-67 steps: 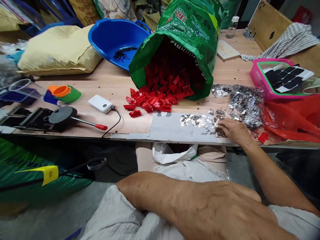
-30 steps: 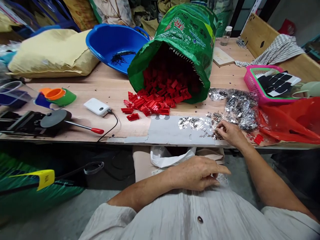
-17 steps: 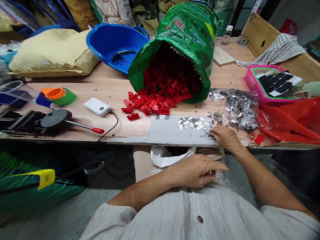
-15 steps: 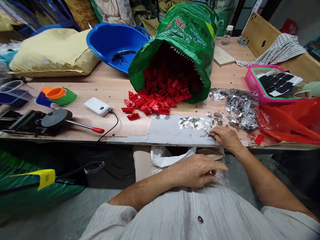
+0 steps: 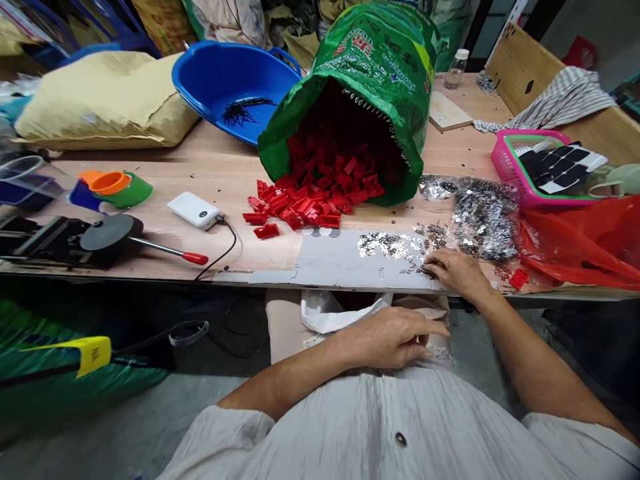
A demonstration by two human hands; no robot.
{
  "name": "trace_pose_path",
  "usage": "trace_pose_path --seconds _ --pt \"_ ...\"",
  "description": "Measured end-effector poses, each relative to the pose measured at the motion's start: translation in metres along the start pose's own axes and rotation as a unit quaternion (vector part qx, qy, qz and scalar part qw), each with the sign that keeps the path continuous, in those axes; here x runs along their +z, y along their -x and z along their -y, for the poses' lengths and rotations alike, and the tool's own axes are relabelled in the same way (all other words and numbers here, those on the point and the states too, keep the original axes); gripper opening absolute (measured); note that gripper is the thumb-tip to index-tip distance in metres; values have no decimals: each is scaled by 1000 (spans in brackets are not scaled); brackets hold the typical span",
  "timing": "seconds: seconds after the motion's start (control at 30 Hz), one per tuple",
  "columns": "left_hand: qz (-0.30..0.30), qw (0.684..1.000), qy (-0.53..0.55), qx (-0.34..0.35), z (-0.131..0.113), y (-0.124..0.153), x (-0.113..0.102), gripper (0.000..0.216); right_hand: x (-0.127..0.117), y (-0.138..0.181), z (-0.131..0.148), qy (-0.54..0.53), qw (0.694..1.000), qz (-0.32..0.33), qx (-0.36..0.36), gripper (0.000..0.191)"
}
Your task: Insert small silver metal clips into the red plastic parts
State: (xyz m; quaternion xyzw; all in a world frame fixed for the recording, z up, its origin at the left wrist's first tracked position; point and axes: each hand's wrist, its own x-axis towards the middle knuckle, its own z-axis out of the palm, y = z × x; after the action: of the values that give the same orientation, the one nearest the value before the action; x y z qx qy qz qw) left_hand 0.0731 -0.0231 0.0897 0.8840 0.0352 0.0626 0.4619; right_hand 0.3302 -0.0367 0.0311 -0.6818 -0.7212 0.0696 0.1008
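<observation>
My right hand (image 5: 457, 272) lies on the table's front edge, its fingers curled over a scatter of small silver metal pieces (image 5: 387, 245) on a grey cardboard sheet (image 5: 340, 263). What its fingertips hold is hidden. My left hand (image 5: 395, 337) rests in my lap below the table edge, fingers stretched toward the right, touching the cloth there. A larger heap of the metal pieces (image 5: 483, 213) lies just beyond my right hand. A tipped green sack (image 5: 370, 60) spills red plastic clips (image 5: 305, 203) onto the table.
A blue basin (image 5: 225, 77) and a yellow sack (image 5: 100, 100) stand at the back left. A white power bank (image 5: 194, 210) with a cable, a black hand press (image 5: 75, 237) and coloured cups (image 5: 113, 187) lie left. A pink basket (image 5: 530, 173) and red bag (image 5: 580, 247) sit right.
My left arm has dropped from across the view and its hand has settled in my lap. My right hand has slid slightly left along the table edge among the metal pieces.
</observation>
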Motion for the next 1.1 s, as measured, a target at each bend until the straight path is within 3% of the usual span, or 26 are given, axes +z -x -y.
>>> trace_pose_path --seconds 0.17,0.33,0.47,0.6,0.8,1.1 --pt "-5 1000 0 4 2 0 1 36 0 -5 3 36 999 22 1 14" --pt "-8 1000 -5 7 4 1 1 36 1 -9 10 66 998 -18 -5 16" --pt "-7 1000 0 0 4 2 1 37 -1 -7 15 100 995 -1 -14 19" --pt "-6 1000 12 -9 6 3 0 38 -7 -9 4 50 999 16 -7 19" --pt "0 999 35 -37 15 4 7 40 -13 -33 -21 64 996 -29 59 26" --pt "-11 997 43 -71 34 11 22 41 -6 -56 -26 36 999 26 14 22"
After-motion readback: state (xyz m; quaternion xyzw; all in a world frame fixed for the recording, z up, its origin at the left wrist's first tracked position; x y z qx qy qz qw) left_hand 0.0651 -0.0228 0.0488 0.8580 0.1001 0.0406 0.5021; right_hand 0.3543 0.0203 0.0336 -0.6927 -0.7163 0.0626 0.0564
